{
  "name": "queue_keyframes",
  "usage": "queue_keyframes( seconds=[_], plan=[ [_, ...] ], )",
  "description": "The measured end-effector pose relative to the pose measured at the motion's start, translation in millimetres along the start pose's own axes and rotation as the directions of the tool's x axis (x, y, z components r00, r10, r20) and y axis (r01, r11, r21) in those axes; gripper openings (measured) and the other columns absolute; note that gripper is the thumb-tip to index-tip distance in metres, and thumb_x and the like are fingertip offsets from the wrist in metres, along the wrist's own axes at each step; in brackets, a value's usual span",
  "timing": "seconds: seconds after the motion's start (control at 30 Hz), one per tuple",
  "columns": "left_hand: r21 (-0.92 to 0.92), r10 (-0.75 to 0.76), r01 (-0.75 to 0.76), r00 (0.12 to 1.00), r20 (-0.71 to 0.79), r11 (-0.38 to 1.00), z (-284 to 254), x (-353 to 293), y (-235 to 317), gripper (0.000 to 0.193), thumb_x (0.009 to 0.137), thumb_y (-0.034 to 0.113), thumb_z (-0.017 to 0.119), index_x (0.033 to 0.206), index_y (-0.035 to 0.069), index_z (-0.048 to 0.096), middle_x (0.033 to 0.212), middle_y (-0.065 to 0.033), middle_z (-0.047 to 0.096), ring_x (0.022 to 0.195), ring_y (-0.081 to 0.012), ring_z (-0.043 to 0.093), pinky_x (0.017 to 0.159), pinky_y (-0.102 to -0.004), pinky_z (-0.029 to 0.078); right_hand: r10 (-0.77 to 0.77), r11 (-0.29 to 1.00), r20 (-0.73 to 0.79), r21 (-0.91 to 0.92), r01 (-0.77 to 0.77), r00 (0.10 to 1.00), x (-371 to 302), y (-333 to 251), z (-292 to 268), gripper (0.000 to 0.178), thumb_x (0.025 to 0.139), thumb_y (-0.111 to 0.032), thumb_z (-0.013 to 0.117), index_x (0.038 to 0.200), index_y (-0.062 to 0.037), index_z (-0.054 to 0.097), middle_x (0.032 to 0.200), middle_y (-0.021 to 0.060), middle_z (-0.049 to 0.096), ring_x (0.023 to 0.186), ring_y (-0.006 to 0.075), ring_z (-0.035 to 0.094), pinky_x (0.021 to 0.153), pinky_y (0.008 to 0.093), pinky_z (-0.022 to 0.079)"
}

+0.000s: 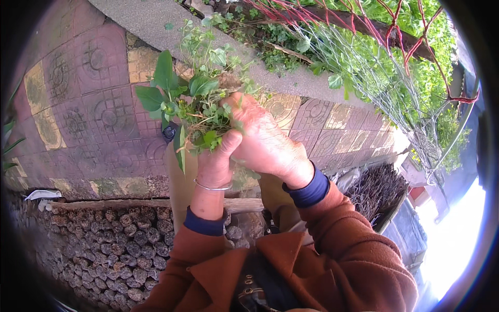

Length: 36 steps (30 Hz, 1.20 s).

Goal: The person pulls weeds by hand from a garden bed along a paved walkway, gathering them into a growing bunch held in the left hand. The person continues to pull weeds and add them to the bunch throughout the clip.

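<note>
A loose bunch of leafy green plants point(200, 99) is held up between my two hands in the middle of the view. It mixes broad pointed leaves, small rounded leaves and thin brownish stems. My left hand point(218, 153), with a thin bangle at the wrist, closes round the lower part of the bunch, its thumb pointing up. Pressed against it, my right hand point(260, 132) is curled over the right side of the stems. Its fingertips are hidden behind the knuckles and leaves.
Patterned red and yellow paving tiles point(99, 112) lie beneath. A concrete kerb point(306, 86) borders a green bed with wire netting point(395, 104) and red cords point(358, 23). Stacked dark round pieces point(130, 249) stand at lower left; a bundle of thin twigs point(379, 190) lies at right.
</note>
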<state>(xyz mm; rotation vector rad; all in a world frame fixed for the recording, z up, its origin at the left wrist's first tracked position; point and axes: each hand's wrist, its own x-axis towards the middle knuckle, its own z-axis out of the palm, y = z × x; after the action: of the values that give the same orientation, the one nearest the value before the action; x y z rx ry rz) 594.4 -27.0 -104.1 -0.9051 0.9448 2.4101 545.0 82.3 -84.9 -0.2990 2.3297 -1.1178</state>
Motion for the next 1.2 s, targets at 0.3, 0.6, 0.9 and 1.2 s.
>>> queue_keyframes(
  seconds=[0.3,0.6,0.9,1.2],
  plan=[
    [-0.152,-0.26,0.246,0.963,-0.076,0.957,-8.8,13.3,4.2,0.036,0.091,0.026,0.051,0.114,-0.001,0.056,0.109,-0.0079,0.058,0.102,-0.017,0.054,0.092,-0.0298,0.04,-0.105,0.988,-0.037,0.112,0.108,0.994,-19.4,-2.5,-9.3,0.048,0.071,-0.01,0.062,0.112,0.0084,0.046,0.104,0.026,0.05,0.095,0.0406,0.052,0.082,0.0411,0.045],
    [-0.186,-0.23,0.188,0.942,-0.245,0.964,-13.5,13.6,9.3,0.031,0.089,0.029,0.052,0.1,0.001,0.06,0.092,-0.0082,0.063,0.083,-0.0169,0.06,0.075,-0.0309,0.05,0.099,0.99,-0.228,0.116,-0.074,0.969,-28.1,55.2,-30.7,0.025,0.084,-0.005,0.053,0.108,-0.0016,0.06,0.108,0.0164,0.057,0.097,0.027,0.058,0.081,0.0316,0.047],
    [-0.203,-0.251,0.209,0.944,-0.213,0.957,-14.4,9.7,16.5,0.03,0.086,0.029,0.054,0.095,0.0,0.06,0.087,-0.0109,0.063,0.079,-0.0189,0.06,0.07,-0.0318,0.051,0.336,0.651,-0.392,-0.56,-0.512,0.856,5.4,271.7,-12.8,0.037,0.076,-0.012,0.054,0.113,-0.0108,0.054,0.102,0.0155,0.053,0.096,0.0328,0.054,0.079,0.0435,0.047],
    [-0.24,-0.137,0.103,0.982,-0.13,0.965,-10.5,5.3,17.3,0.028,0.09,0.023,0.045,0.099,0.001,0.058,0.093,-0.011,0.06,0.088,-0.0209,0.057,0.072,-0.0327,0.05,0.197,0.705,-0.4,-0.577,-0.413,0.895,-3.9,264.9,-31.3,0.02,0.082,-0.019,0.055,0.1,-0.0128,0.061,0.094,0.0092,0.057,0.083,0.0286,0.059,0.069,0.0398,0.049]
  ],
)
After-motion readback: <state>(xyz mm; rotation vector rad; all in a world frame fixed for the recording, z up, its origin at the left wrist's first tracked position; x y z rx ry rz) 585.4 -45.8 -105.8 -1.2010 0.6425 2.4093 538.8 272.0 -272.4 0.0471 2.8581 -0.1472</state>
